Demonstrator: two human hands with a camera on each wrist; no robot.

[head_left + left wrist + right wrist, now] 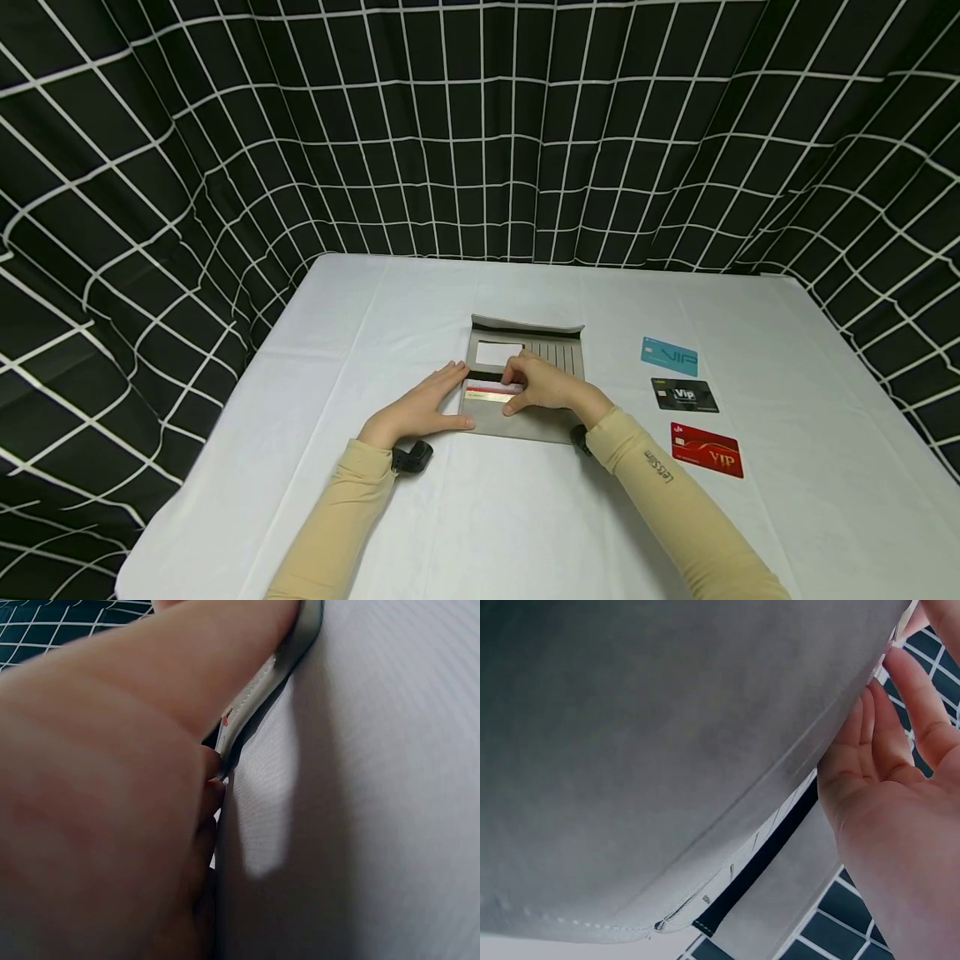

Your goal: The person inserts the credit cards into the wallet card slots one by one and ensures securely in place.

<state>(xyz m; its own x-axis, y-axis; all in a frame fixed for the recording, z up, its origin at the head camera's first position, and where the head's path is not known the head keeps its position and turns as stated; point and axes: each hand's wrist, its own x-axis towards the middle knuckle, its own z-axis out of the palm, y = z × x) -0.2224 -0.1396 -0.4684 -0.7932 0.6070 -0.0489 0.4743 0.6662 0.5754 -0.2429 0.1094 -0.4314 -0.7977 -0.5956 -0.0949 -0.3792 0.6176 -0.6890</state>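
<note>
A grey wallet (525, 425) lies unfolded on the white table, its far flap raised. In its upper half a white card or window (498, 354) shows beside a row of slots. Across the near half, cards with a red-and-white stripe and a pale gold band (483, 397) show in the pocket. My right hand (547, 383) is over the wallet, index finger and thumb bent about the right part of the striped card. My left hand (423, 408) rests along the wallet's left edge, fingers extended, thumb at the near left corner.
To the right of the wallet lie three cards in a column: a blue VIP card (670, 357), a black VIP card (685, 395) and a red VIP card (707, 449). Black curtain with a white grid (480, 133) surrounds the table's far side and flanks.
</note>
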